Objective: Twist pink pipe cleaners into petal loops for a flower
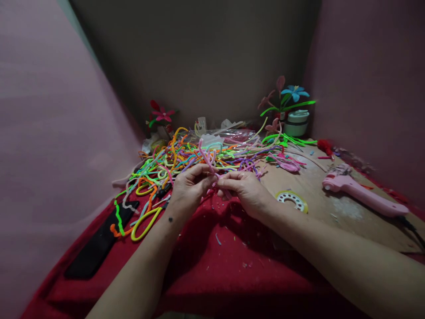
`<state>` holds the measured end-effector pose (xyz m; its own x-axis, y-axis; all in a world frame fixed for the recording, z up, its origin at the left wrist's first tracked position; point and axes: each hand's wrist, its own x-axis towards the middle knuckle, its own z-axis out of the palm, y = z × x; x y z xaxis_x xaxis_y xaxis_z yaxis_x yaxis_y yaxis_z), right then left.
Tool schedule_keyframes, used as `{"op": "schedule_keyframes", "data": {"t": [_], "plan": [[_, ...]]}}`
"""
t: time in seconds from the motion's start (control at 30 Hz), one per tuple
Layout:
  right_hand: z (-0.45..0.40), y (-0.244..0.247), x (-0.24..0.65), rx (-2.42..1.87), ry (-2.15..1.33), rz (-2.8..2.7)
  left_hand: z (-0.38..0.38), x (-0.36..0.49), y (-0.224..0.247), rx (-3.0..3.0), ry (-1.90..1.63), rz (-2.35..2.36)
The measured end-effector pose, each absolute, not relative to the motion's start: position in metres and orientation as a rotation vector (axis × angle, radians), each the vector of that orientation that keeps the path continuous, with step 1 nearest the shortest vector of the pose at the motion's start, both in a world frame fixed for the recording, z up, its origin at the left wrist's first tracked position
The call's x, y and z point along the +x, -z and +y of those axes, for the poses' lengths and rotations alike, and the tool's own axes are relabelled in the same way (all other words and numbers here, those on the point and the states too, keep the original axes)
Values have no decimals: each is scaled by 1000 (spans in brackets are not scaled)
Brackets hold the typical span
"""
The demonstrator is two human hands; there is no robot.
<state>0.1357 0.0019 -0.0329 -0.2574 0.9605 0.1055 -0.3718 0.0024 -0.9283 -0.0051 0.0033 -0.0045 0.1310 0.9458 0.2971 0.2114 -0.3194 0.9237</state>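
Observation:
Pink pipe cleaners (206, 155) rise in bent loops from between my fingers, held just above the front of a tangled pile. My left hand (195, 182) pinches them near their lower part. Close against it, my right hand (239, 185) pinches the same pink pipe cleaners between thumb and forefinger. The fingertips of both hands almost meet, and they hide the spot where the strands join. Behind the hands spreads a heap of many-coloured pipe cleaners (179, 153), in orange, green, purple and yellow.
At right, a pink hot glue gun (365, 195) lies on a brown board (318, 226), near a tape roll (292, 201). A black flat object (99, 246) rests on the red cloth (212, 266) at left. Pipe-cleaner flowers (295, 92) and a pale lidded pot (296, 123) stand behind.

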Motion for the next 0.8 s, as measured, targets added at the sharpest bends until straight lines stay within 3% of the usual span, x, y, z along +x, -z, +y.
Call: {"op": "schedule_keyframes", "data": {"t": [0.33, 0.53, 0.7, 0.8], "plan": [[0, 30, 136, -760, -1591, -1121, 9, -16, 5, 2207, -1232, 1098], [-1, 29, 138, -803, -1566, -1232, 8, -23, -3, 2737, -1040, 982], [1, 32, 138, -958, -1355, -1506, 3, -22, -2, 3045, -770, 1008], [-1, 34, 137, -1025, -1068, -1724, -2, -20, -2, 2875, -710, 1212]]}}
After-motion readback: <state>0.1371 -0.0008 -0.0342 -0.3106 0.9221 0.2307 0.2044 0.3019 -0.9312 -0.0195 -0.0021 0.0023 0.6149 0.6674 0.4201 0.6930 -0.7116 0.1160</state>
